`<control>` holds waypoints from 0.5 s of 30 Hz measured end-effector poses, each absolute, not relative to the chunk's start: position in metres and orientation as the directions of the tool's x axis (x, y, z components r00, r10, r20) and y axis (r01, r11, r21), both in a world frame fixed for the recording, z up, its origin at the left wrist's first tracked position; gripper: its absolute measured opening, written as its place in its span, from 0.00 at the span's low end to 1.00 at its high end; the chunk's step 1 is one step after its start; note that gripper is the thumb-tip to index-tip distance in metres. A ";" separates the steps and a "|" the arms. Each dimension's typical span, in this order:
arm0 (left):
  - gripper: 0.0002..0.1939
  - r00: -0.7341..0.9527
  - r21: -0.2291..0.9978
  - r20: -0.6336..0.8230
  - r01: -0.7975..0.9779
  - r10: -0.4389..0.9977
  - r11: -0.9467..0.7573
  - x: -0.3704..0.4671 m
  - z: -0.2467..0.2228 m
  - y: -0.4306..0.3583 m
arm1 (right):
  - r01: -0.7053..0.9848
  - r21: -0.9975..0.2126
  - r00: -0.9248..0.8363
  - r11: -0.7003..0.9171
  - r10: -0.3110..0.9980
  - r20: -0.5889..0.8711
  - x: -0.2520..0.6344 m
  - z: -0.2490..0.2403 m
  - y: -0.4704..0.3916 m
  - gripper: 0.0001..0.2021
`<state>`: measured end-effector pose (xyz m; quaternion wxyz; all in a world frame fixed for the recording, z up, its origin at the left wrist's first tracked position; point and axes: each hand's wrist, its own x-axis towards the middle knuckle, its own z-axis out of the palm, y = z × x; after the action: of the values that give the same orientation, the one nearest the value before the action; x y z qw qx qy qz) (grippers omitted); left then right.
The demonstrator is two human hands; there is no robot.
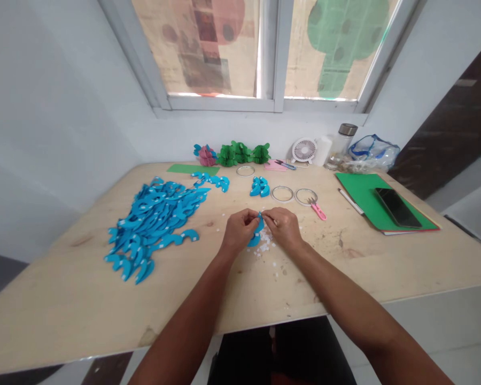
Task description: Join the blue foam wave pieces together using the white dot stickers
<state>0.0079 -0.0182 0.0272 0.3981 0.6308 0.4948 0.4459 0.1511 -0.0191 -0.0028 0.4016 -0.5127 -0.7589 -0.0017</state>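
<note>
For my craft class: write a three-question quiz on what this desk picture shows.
1. True or false: both hands, the left hand and the right hand, pinch one blue paper piece.
2. The big pile of blue cut-outs lies on which side of the hands? A) left B) right
3. What dark object lies on the green folder?

Key: 1 true; 2 A; 3 a phone.
</note>
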 end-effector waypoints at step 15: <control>0.05 0.142 0.918 0.197 0.321 0.970 -0.233 0.007 0.025 -0.016 | 0.797 -0.385 -0.160 0.465 0.778 0.608 0.151 -0.002 -0.019 0.10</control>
<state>0.0068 -0.0162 0.0250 0.3755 0.6559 0.4922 0.4319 0.1511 -0.0195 -0.0022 0.3906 -0.5170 -0.7615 -0.0123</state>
